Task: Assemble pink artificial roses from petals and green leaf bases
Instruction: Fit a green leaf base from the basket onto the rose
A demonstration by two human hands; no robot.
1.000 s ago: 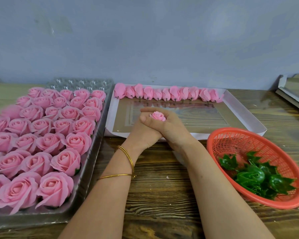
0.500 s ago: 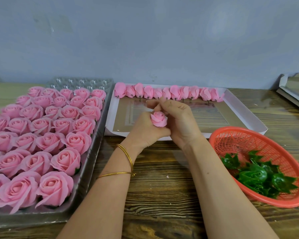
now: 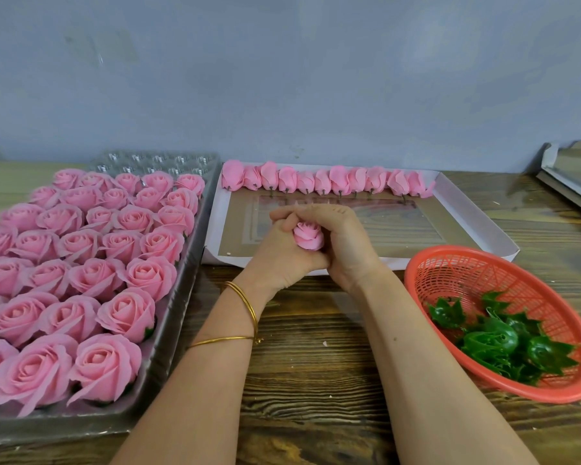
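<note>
- Both hands meet right over the front edge of the white box [image 3: 211, 229]. The left hand [image 3: 279, 256] and right hand [image 3: 348, 245] both curl round one pink rose bud [image 3: 308, 237], fingers overlapping on top.
- Tray [image 3: 168, 347] of finished roses [image 3: 128, 313] sits just left of the forearms, its long edge close to the left arm.
- Red basket [image 3: 467, 273] with green leaf bases [image 3: 490, 340] sits on the right, rim near the right forearm.
- Row of buds [image 3: 326, 181] lines the box's far edge.
- Wooden bench [image 3: 316, 364] shows between the two forearms.
</note>
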